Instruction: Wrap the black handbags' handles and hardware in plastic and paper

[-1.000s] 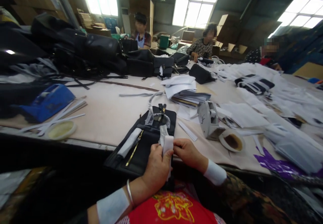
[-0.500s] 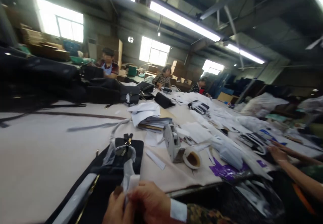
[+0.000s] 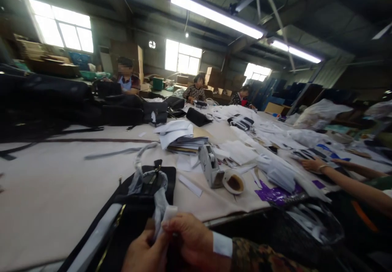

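A black bag [image 3: 134, 219] with gold-coloured zips lies at the table's front edge, its handle [image 3: 160, 206] wrapped in pale, crinkled material. My left hand [image 3: 143, 249] is closed on the wrapped handle at the bottom of the view. Beside it my right hand [image 3: 191, 235] pinches a white strip [image 3: 169, 214] against the wrapping, thumb and finger together. The two hands are close together, and parts of their fingers are hidden behind each other. A white band circles my right wrist, below a camouflage sleeve.
A grey tape dispenser [image 3: 210, 166], a tape roll [image 3: 234, 182] and a paper stack [image 3: 183, 137] stand beyond my right hand. Black bags [image 3: 122, 110] line the back left. Another person's arms [image 3: 339, 172] reach in from the right. Several people sit across the table.
My hands have shifted slightly to the right, still at the wrapped handle. The other person's hands at right have moved left over the table. The camera view has tilted a little.
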Tool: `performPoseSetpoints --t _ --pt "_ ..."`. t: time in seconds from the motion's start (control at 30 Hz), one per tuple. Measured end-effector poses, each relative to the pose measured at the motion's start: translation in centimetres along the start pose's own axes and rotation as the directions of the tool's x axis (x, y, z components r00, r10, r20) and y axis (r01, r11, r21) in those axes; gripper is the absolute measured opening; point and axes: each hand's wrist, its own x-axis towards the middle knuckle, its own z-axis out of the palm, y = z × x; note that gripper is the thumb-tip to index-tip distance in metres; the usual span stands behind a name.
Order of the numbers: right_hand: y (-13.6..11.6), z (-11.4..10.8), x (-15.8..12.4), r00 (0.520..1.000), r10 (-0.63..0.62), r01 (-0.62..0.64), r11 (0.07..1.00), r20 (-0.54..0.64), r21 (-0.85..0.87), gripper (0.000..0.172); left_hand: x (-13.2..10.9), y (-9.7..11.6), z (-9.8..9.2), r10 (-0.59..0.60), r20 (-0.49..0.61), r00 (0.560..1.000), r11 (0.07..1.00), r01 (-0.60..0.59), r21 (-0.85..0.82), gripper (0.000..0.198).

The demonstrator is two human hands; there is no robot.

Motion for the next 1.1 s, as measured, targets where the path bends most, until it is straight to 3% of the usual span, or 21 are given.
performPoseSetpoints --t 0.1,0.2,0.3,0.4,0.47,0.5,0.57,0.63,0.67,0.73,0.8,0.9,1.1 --pt "-0.3 -0.2 -1.5 1.000 0.013 -0.014 0.999 0.015 0.037 0.024 -1.0 0.6 0.1 -0.010 0.057 0.998 0.995 0.016 -0.103 0.062" --pt "-1.5 -0.8 -2.2 0.997 0.035 -0.031 0.998 0.072 -0.053 0.035 -1.3 0.6 0.3 -0.017 0.080 0.997 0.985 0.030 -0.169 0.059" --pt "-3.4 -2.1 -3.1 0.971 0.051 0.024 0.951 0.233 -0.309 0.041 -1.3 0.4 0.4 -0.060 0.085 0.995 0.972 0.077 -0.222 0.059" --pt "-5.0 -3.9 -4.6 0.913 0.081 0.186 0.790 0.400 -0.584 0.058 -1.1 0.5 0.3 -0.090 0.095 0.991 0.960 0.112 -0.257 0.061" --pt "-5.6 -4.9 -5.3 0.872 0.000 0.404 0.568 0.490 -0.717 0.066 -1.0 0.7 0.3 -0.097 0.107 0.990 0.958 0.122 -0.261 0.060" --pt "-5.9 -5.2 -5.4 0.828 -0.074 0.534 0.404 0.556 -0.742 0.060 -1.0 0.7 0.3 -0.098 0.111 0.989 0.959 0.124 -0.257 0.059" --pt "-6.4 -5.2 -5.3 0.663 -0.206 0.738 0.013 0.720 -0.675 0.035 -1.0 0.8 0.4 -0.098 0.112 0.989 0.963 0.123 -0.241 0.057" --pt "-7.2 -4.5 -4.8 0.486 -0.216 0.789 -0.307 0.847 -0.532 0.022 -1.0 0.7 0.5 -0.092 0.102 0.991 0.970 0.112 -0.214 0.054" --pt "-7.7 -3.9 -4.4 0.431 -0.173 0.782 -0.419 0.886 -0.462 0.022 -0.9 0.6 0.6 -0.085 0.093 0.992 0.975 0.102 -0.198 0.052" --pt "-8.8 -2.5 -3.7 0.384 -0.047 0.759 -0.552 0.922 -0.344 0.020 -0.9 0.3 0.7 -0.062 0.073 0.995 0.984 0.074 -0.162 0.049" --pt "-10.0 -1.0 -3.0 0.369 0.041 0.772 -0.569 0.928 -0.282 0.018 -0.8 0.0 0.7 -0.033 0.057 0.998 0.992 0.040 -0.121 0.047" --pt "-11.4 0.6 -1.8 0.365 0.107 0.832 -0.483 0.925 -0.273 0.014 -0.7 -0.4 0.6 0.075 0.028 0.997 0.997 -0.074 -0.024 0.047" --pt "-12.0 2.3 0.5 0.425 0.339 0.896 -0.291 0.839 -0.336 0.012 -0.9 -0.3 0.2 0.324 -0.030 0.946 0.935 -0.315 0.165 0.030"
